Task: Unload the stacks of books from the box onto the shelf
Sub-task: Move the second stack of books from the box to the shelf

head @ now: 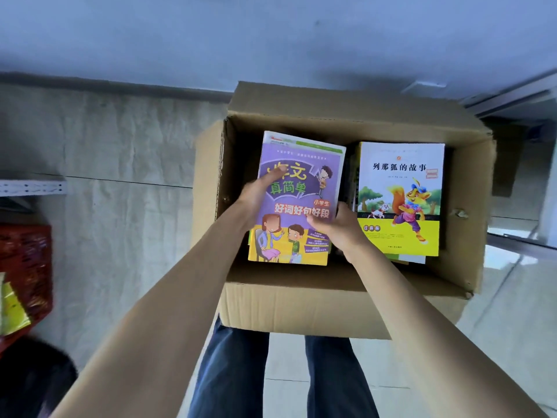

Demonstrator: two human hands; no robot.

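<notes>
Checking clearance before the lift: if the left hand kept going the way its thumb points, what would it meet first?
Probably the box's far wall. The left hand grips the purple-covered stack, thumb lying along the cover toward that wall. Depth is unclear.

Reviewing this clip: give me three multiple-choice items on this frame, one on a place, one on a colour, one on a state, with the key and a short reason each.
1. Where does the fox-cover stack sit in the box?
A. Right side
B. Left side
C. Outside it

2. Main cover colour of the gripped stack?
A. Red
B. Purple
C. Black

3. What are the hands doing?
A. Hanging idle
B. Folding a flap
C. Gripping a stack

Key: 1 A, it lies right of the purple one. 2 B, purple over a yellow band. 3 C, left hand and right hand clasp its sides.
</notes>
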